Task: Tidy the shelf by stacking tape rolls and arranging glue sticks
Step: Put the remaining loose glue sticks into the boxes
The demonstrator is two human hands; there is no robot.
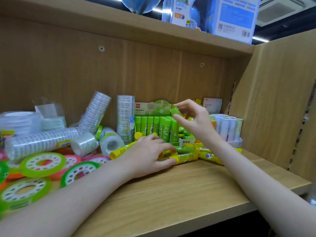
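Shelf point(196, 182): glue sticks point(184, 157) in hands point(150, 155)

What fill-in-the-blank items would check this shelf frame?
1. The right hand holds a ____ glue stick above the display box.
2. The left hand rests on ____ glue sticks lying flat.
3. The box on the shelf above pictures a ____.

Answers: green; yellow; globe

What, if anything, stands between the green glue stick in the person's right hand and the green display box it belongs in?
Nothing visible does. The right hand holds the green glue stick just above the display box, over the upright sticks already standing in it.
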